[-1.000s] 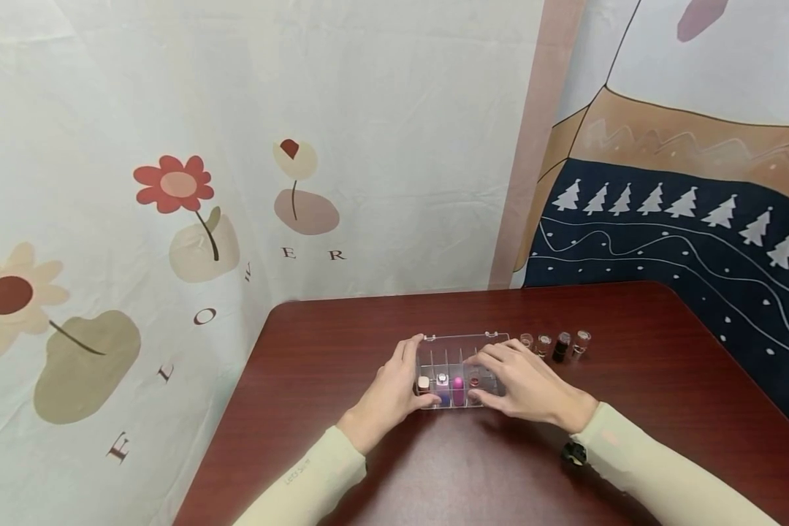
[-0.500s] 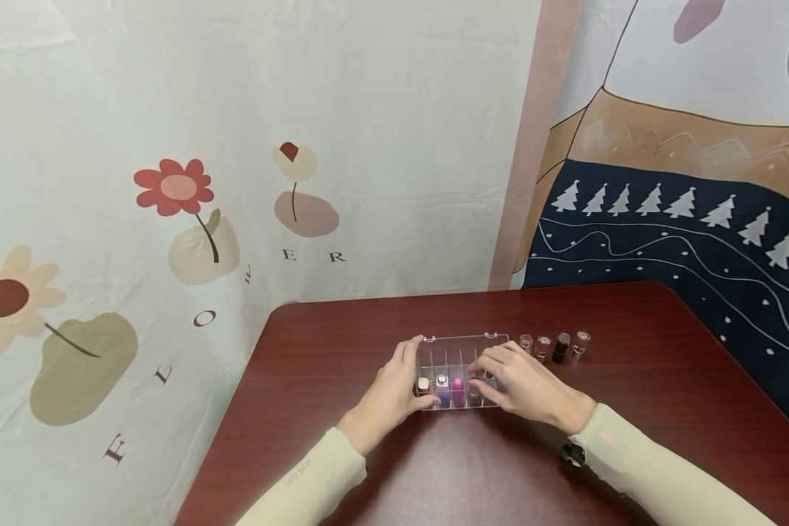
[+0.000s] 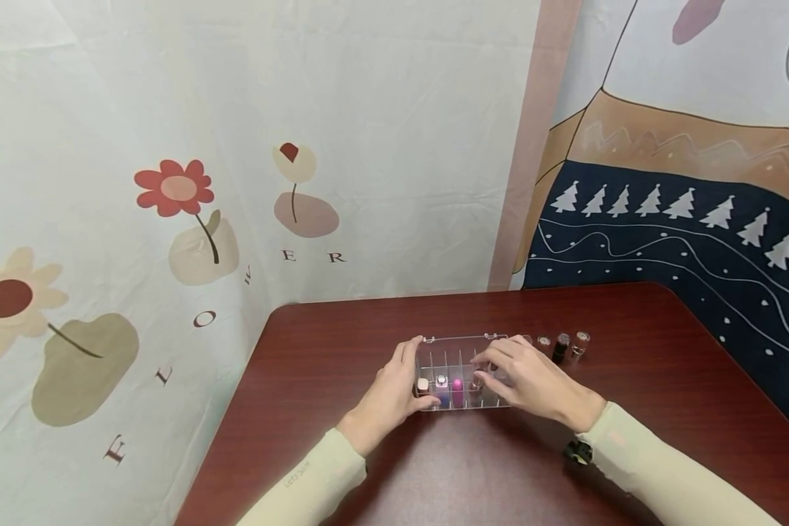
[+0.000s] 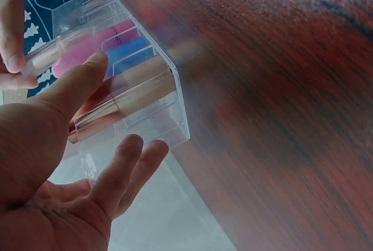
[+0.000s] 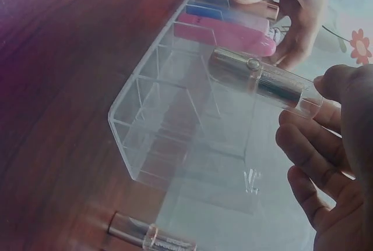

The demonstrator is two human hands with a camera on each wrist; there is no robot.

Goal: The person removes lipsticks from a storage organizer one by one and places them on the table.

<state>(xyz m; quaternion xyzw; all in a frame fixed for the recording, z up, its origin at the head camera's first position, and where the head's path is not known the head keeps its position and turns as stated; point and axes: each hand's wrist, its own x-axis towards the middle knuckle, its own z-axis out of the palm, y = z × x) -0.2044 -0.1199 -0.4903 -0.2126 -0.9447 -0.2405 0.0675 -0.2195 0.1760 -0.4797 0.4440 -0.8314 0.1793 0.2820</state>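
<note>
A clear divided organizer box (image 3: 443, 356) stands near the table's middle, several compartments across. My left hand (image 3: 384, 391) grips its left end, the thumb (image 4: 81, 85) lying over the front. The left-hand compartments hold a copper-coloured tube (image 4: 128, 102), a blue item (image 4: 131, 50) and a pink rounded tube (image 5: 233, 34). With thumb and fingertips, my right hand (image 3: 526, 380) pinches the top of a clear-capped lipstick (image 5: 265, 82). That lipstick is tilted, its lower end at a compartment beside the pink tube; how deep it sits I cannot tell.
Right of the box stand a black tube (image 3: 561, 349), a clear-topped tube (image 3: 581, 343) and another clear-topped one (image 3: 543, 342). Part of one more tube is behind my right hand. The brown table (image 3: 342, 336) ends against printed cloth hangings (image 3: 401, 183).
My right hand has shifted slightly up and to the right; its thumb and fingertips have drawn together on the lipstick's top. The left hand and the box have barely moved.
</note>
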